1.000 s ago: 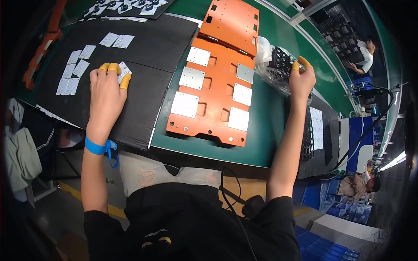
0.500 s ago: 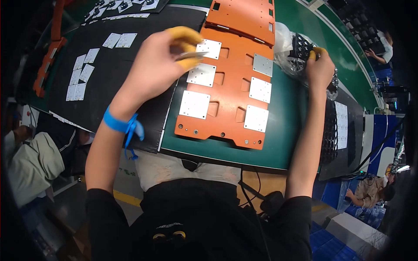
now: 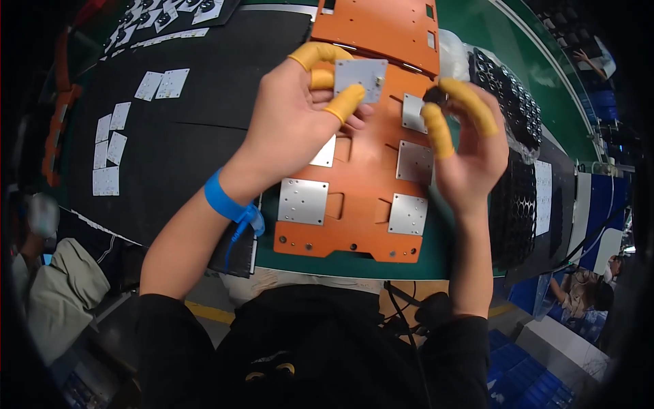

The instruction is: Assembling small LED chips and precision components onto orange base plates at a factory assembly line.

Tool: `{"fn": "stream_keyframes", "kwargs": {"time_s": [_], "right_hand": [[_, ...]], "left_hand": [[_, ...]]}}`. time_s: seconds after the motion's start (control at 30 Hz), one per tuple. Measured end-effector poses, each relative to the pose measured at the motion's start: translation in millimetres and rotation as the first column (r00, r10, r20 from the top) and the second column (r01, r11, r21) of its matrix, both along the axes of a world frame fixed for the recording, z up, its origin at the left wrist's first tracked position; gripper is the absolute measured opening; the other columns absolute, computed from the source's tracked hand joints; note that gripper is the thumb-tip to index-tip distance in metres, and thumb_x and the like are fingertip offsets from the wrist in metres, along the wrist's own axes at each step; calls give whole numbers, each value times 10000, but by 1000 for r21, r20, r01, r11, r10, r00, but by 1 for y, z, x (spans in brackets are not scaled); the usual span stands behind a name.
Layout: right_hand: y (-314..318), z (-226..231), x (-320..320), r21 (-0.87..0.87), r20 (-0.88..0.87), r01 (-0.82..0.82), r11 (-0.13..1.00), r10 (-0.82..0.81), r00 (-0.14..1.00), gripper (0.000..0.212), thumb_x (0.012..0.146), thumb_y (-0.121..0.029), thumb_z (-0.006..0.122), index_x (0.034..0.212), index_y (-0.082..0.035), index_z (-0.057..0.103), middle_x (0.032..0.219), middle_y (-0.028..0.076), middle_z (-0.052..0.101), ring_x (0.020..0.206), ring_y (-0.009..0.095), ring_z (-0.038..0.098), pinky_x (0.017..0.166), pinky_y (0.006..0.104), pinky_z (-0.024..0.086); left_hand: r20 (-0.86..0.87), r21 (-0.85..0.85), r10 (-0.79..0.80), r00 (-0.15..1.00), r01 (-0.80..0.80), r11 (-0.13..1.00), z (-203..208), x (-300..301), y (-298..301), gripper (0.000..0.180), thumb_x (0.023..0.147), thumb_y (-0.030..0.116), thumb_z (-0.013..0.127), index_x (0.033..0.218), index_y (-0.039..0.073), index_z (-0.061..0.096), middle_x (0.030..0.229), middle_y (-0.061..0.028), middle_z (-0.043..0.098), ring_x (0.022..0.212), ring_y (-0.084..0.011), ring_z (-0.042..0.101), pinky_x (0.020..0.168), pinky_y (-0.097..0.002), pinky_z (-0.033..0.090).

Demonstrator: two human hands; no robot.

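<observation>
My left hand (image 3: pixel 289 109), with yellow finger cots on several fingers, pinches a square silver circuit board (image 3: pixel 351 76) by its side and holds it face-on above the orange fixture (image 3: pixel 364 177). Close to the board's right, my right hand (image 3: pixel 473 153) grips a small black part (image 3: pixel 434 95) between cotted thumb and finger. On the fixture lie more square boards in two columns, among them a lower left board (image 3: pixel 302 202) and a lower right board (image 3: pixel 408 213). My left hand covers the fixture's upper left area.
The fixture's hinged orange lid (image 3: pixel 375 31) lies folded back. At right stands a black tray (image 3: pixel 504 88) of round parts in clear plastic, near a black mesh tray (image 3: pixel 514 218). Loose boards (image 3: pixel 105 182) lie on the black mat (image 3: pixel 197 157) at left. Other people are at the sides.
My right hand has come left from the black tray with the small black part. My left hand has moved right, and its board now shows face-on. The whole view has shifted slightly.
</observation>
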State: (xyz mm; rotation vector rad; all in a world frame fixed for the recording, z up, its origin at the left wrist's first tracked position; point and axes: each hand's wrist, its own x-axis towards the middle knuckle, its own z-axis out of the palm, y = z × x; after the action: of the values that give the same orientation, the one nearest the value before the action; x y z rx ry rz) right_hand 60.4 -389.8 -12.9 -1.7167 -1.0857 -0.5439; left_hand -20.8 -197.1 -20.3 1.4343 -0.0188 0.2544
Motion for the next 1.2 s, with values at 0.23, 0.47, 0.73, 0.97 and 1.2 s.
{"fn": "stream_keyframes", "kwargs": {"time_s": [0.23, 0.47, 0.73, 0.97, 1.2], "right_hand": [[1, -6, -32, 110, -402, -237, 965, 262, 877, 337, 798, 122, 648, 1113, 65, 540, 1156, 156, 506, 1013, 225, 611, 858, 338, 556], [3, -9, -31, 202, -476, -212, 956, 285, 832, 338, 798, 113, 661, 1109, 64, 540, 1132, 157, 543, 1013, 243, 633, 885, 353, 554], [0, -8, -29, 158, -436, -178, 971, 230, 870, 311, 778, 97, 697, 1068, 64, 592, 1110, 173, 590, 994, 236, 638, 851, 339, 564], [2, -8, -33, 102, -366, -192, 976, 216, 905, 302, 765, 91, 715, 1044, 51, 605, 1099, 173, 587, 974, 221, 633, 817, 318, 569], [4, -9, -32, 161, -406, -162, 974, 215, 888, 314, 777, 116, 684, 1068, 51, 588, 1106, 166, 574, 991, 217, 630, 848, 322, 563]], "left_hand": [[295, 275, -22, 955, -63, 960, -3, -10, -16, 296, 835, -73, 640, 1126, -89, 590, 997, -161, 683, 907, -207, 692, 770, -306, 597], [436, 310, 52, 898, -204, 929, -7, -8, -16, 272, 838, -53, 620, 1109, -69, 604, 871, -147, 686, 769, -222, 716, 684, -294, 598], [393, 472, 10, 919, -211, 856, -8, -10, -9, 342, 809, -75, 649, 1148, -65, 605, 1010, -172, 692, 857, -214, 710, 734, -288, 594], [450, 557, -9, 893, -273, 785, -8, -10, -10, 343, 815, -66, 644, 1156, -62, 601, 1001, -158, 697, 853, -210, 712, 734, -279, 587], [196, 152, 25, 980, -55, 987, 0, -10, -10, 278, 897, -33, 576, 1169, -79, 539, 1025, -158, 680, 865, -188, 693, 770, -283, 578]]}}
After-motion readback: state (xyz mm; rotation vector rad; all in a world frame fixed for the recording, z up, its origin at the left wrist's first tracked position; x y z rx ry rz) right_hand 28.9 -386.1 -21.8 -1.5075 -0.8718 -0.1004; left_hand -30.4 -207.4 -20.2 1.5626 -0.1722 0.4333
